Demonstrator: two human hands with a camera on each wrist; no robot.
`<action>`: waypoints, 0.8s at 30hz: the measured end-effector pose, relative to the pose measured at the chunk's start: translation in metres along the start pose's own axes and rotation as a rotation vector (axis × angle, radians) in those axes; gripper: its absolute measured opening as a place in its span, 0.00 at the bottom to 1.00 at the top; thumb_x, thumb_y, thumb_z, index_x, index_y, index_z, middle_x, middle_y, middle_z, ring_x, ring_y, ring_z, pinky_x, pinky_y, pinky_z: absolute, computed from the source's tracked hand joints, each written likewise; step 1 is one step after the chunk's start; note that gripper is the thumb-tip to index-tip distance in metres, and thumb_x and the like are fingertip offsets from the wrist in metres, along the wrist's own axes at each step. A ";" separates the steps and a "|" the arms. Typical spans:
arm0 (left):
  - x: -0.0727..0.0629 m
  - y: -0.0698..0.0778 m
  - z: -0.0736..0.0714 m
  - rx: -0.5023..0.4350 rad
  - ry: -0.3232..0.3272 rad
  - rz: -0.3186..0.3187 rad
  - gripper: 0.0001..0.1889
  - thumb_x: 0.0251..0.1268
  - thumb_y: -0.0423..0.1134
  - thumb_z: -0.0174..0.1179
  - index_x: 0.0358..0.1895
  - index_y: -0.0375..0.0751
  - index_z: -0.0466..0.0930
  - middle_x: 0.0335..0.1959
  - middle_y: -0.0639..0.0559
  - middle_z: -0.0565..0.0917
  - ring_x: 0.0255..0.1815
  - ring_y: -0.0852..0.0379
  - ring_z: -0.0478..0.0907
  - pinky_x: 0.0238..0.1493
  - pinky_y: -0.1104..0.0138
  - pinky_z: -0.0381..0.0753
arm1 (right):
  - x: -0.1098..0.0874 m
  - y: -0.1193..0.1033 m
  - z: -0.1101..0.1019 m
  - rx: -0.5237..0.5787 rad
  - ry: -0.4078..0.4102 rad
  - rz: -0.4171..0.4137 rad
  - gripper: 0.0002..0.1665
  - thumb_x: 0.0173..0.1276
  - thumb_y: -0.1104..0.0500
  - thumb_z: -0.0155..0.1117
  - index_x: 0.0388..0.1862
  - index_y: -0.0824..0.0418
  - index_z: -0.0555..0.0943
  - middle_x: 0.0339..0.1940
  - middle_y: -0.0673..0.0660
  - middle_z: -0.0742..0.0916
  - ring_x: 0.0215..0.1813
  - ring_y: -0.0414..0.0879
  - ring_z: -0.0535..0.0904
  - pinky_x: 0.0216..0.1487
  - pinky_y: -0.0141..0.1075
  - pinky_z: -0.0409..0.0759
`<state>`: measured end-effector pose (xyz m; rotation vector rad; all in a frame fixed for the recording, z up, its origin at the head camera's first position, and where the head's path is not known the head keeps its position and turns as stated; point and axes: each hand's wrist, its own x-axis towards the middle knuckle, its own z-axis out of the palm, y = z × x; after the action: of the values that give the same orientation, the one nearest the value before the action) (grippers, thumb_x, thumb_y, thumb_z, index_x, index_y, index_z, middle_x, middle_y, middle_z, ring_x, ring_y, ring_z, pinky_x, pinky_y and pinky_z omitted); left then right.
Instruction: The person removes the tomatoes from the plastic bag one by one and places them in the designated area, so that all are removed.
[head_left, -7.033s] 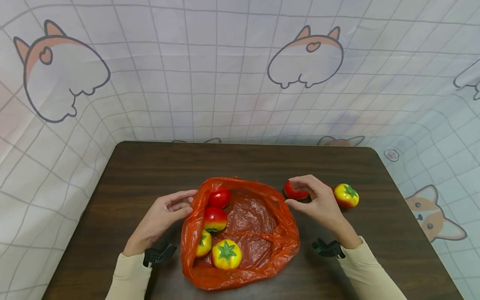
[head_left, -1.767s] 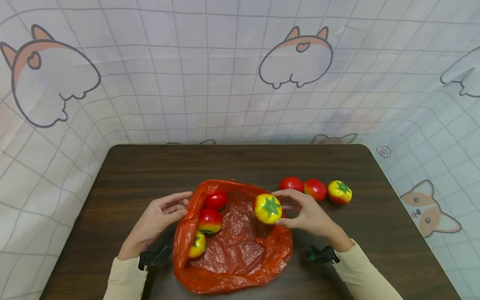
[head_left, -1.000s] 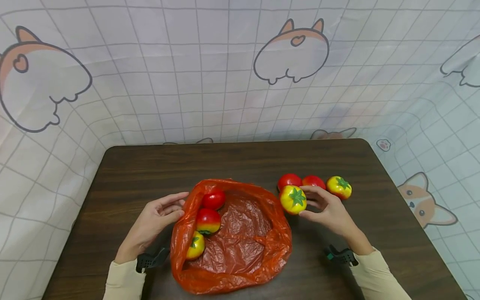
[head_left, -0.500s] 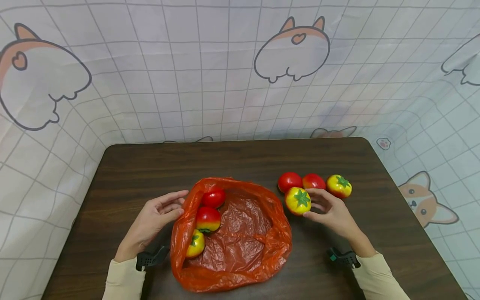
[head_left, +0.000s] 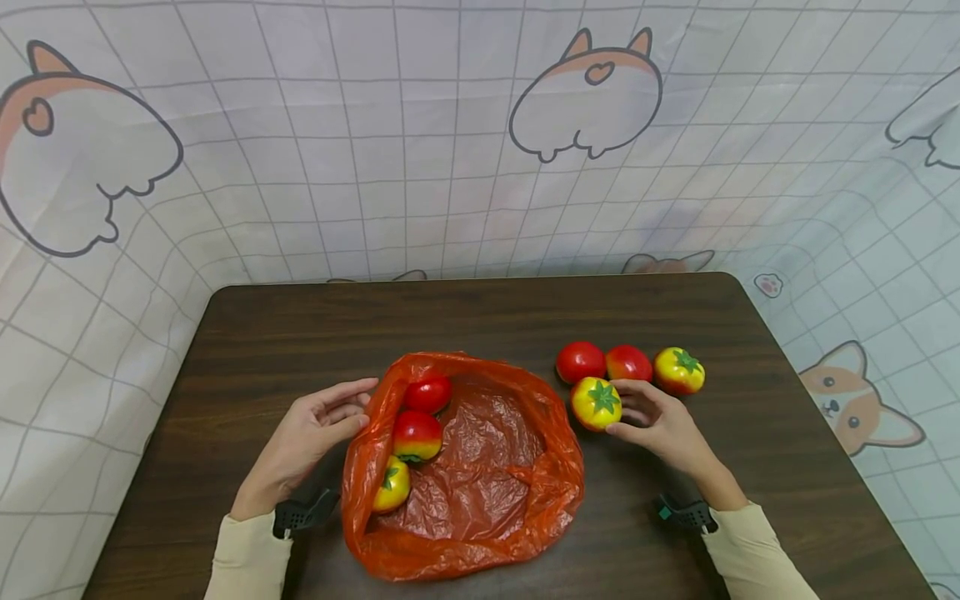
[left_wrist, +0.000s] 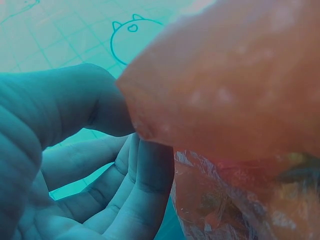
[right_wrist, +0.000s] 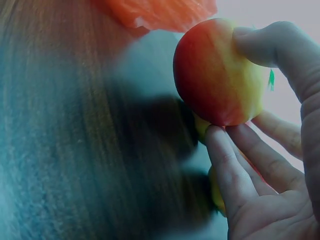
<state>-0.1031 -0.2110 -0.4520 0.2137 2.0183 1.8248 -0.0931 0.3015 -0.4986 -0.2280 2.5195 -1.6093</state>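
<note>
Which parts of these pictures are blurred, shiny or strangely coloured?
Head view: mostly clear, small glints on the orange bag. Left wrist view: blue-green cast on the left hand, bag blurred close up. Right wrist view: held fruit fairly sharp, tabletop blurred with dark patches.

The orange bag (head_left: 562,508) opens upward; access to its interior is from above. Free room inside extends across the centre and right portion, while three inner fruits (head_left: 417,437) obstruct the left wall. The left hand (head_left: 311,429) pinches the left rim and occupies that approach. The right rim stands between the interior and the held fruit (head_left: 596,405) in the right hand (head_left: 658,423). Beyond that fruit, three outer fruits (head_left: 628,364) (closely spaced) block rearward passage. Bare table (head_left: 450,317) behind the bag permits lateral passage, bounded by the curtain (head_left: 450,125).
</note>
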 end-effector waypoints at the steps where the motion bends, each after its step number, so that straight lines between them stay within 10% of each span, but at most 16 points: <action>1: 0.000 0.000 0.000 0.000 0.000 -0.001 0.29 0.75 0.38 0.62 0.75 0.35 0.68 0.55 0.55 0.83 0.51 0.61 0.86 0.53 0.69 0.88 | 0.000 0.001 0.000 0.002 -0.002 0.005 0.35 0.64 0.62 0.77 0.69 0.64 0.75 0.66 0.67 0.80 0.55 0.25 0.81 0.57 0.20 0.82; 24: 0.000 -0.002 -0.003 0.006 0.006 0.008 0.29 0.75 0.36 0.62 0.75 0.34 0.68 0.55 0.56 0.82 0.51 0.63 0.85 0.54 0.69 0.88 | -0.004 0.010 0.000 -0.057 0.011 0.022 0.34 0.64 0.58 0.78 0.67 0.62 0.76 0.63 0.65 0.83 0.53 0.27 0.84 0.55 0.20 0.82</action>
<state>-0.1039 -0.2137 -0.4541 0.2193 2.0296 1.8269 -0.0900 0.3067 -0.5076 -0.1971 2.5693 -1.5371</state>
